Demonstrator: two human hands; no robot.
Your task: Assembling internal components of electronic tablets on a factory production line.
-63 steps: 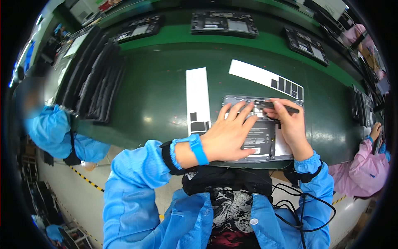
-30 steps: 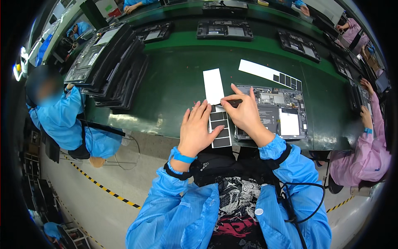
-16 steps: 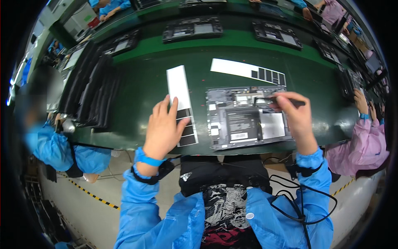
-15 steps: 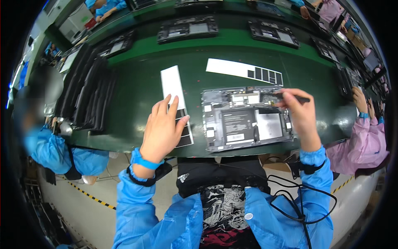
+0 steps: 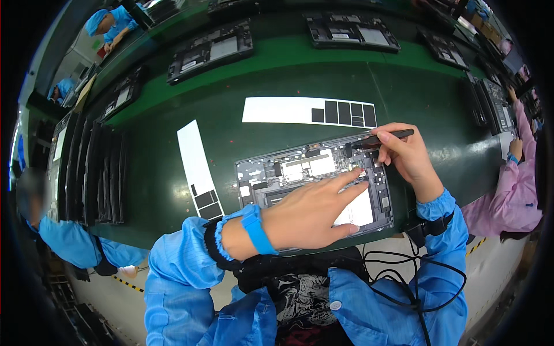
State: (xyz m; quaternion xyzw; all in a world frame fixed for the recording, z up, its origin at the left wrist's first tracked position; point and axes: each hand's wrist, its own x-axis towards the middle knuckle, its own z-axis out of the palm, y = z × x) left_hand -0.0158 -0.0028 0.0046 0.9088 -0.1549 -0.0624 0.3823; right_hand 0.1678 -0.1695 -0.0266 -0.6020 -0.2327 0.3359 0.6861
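An opened device chassis [image 5: 381,196], with circuit board and battery bared, lies tilted before me at the table's front edge. Across its lower middle reaches my left hand [image 5: 314,210], fingers stretched and apart, fingertips at the circuit board and nothing held. It hides much of the battery. My right hand [image 5: 407,153] is closed in a pinch on black tweezers [image 5: 398,134], whose tip points left over the chassis's upper right corner. Behind the chassis lies a white sheet with black rectangular stickers [image 5: 283,109]; a second white sticker sheet [image 5: 193,153] lies to the left.
Along the green table's far side sit more opened chassis [image 5: 213,52]. Dark panels [image 5: 109,173] stand in a row at left. A person in blue [image 5: 86,239] is at left, another in pink [image 5: 496,196] at right. A black cable [image 5: 415,288] hangs by my right arm.
My left hand has left the left sticker sheet and moved right onto the chassis. My right hand still grips the tweezers at the upper right corner. The view has shifted and turned.
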